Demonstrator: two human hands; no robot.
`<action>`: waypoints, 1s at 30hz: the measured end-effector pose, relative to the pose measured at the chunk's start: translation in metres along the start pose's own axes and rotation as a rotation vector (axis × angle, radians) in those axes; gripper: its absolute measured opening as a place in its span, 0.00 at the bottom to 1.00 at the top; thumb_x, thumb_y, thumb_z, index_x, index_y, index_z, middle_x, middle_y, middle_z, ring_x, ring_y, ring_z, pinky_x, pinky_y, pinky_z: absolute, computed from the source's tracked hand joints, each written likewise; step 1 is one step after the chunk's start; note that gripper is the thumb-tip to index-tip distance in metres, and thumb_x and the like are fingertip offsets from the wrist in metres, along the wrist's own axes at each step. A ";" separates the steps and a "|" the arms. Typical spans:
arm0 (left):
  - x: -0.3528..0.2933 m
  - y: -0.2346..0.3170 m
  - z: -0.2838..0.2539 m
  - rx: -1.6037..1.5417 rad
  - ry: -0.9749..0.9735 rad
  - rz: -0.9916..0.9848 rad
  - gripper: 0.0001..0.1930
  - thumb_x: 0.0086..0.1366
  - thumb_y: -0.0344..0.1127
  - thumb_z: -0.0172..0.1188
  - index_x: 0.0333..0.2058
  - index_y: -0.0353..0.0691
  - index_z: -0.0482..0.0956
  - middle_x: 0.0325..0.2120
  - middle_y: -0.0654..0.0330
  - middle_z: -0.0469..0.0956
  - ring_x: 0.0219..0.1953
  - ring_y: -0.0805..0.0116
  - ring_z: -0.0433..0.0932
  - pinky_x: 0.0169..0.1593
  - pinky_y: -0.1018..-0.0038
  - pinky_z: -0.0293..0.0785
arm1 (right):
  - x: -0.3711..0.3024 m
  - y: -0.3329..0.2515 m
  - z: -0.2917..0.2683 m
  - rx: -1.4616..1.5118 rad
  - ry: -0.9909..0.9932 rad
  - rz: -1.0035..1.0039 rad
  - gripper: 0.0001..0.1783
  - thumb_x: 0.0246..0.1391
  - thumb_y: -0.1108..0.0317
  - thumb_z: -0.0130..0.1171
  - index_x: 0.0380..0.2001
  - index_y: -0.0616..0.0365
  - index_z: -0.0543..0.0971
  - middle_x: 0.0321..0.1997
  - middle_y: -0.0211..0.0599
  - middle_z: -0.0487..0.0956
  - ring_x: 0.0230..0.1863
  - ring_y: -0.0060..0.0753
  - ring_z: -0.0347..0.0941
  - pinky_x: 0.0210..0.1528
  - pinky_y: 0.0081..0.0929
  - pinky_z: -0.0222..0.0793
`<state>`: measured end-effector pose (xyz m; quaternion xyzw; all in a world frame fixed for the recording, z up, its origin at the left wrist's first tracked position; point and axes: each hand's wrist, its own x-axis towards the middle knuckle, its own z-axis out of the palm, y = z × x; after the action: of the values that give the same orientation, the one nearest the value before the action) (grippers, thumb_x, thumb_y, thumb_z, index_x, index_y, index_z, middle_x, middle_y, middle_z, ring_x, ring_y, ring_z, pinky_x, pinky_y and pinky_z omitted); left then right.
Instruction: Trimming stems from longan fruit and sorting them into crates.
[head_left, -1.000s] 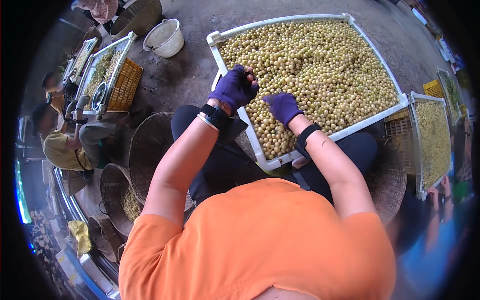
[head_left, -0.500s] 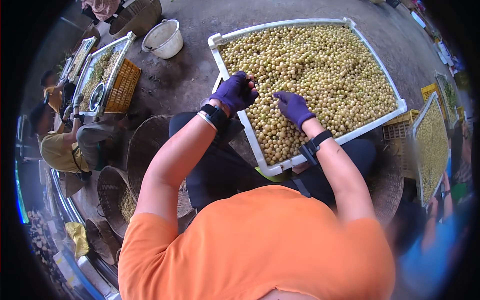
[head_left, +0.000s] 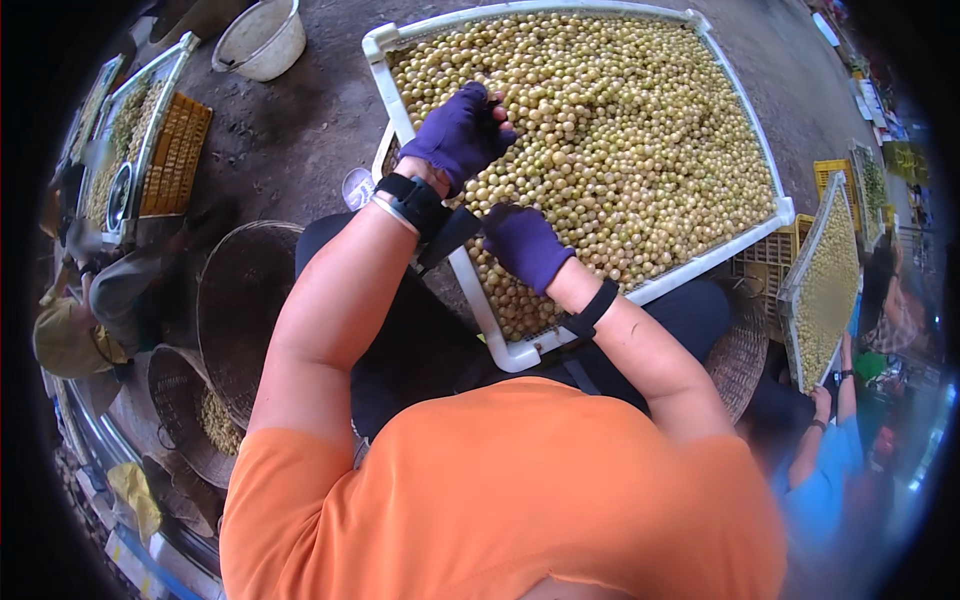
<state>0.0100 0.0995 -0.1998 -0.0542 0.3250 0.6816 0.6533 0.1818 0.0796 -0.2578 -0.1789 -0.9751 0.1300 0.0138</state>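
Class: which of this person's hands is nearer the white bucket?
Left. The left hand, over the left side of the tray, is right of the bucket; the right hand is farther right and closer to the body.

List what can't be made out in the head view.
Head view:
Left hand: anything held, hidden by its own back.
Right hand: anything held, hidden beneath it.
White bucket: part of rim, cut off by upper edge.
Person in blue: lower part, blurred.
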 end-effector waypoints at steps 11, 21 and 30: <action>0.016 -0.040 -0.037 1.619 -0.412 0.644 0.06 0.63 0.27 0.53 0.39 0.38 0.70 0.31 0.59 0.74 0.38 0.70 0.73 0.41 0.76 0.71 | 0.015 0.043 -0.059 0.904 0.502 0.326 0.12 0.56 0.62 0.58 0.37 0.58 0.81 0.32 0.43 0.82 0.33 0.27 0.79 0.35 0.26 0.73; 0.002 -0.032 -0.012 -0.238 -0.186 -0.253 0.12 0.69 0.37 0.43 0.40 0.32 0.67 0.38 0.47 0.72 0.47 0.49 0.73 0.54 0.54 0.74 | 0.053 0.137 -0.042 0.091 0.416 0.204 0.15 0.53 0.65 0.52 0.45 0.49 0.78 0.41 0.44 0.79 0.41 0.48 0.76 0.48 0.38 0.72; 0.003 -0.027 -0.014 -0.220 -0.240 -0.344 0.10 0.65 0.35 0.51 0.39 0.33 0.69 0.41 0.48 0.72 0.48 0.50 0.72 0.53 0.56 0.72 | -0.005 0.127 -0.050 0.265 0.092 -0.005 0.11 0.50 0.70 0.54 0.37 0.49 0.82 0.41 0.41 0.79 0.45 0.46 0.75 0.49 0.34 0.71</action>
<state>0.0295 0.0929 -0.2217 -0.0984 0.1549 0.5932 0.7839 0.2343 0.2049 -0.2426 -0.1790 -0.9482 0.2493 0.0823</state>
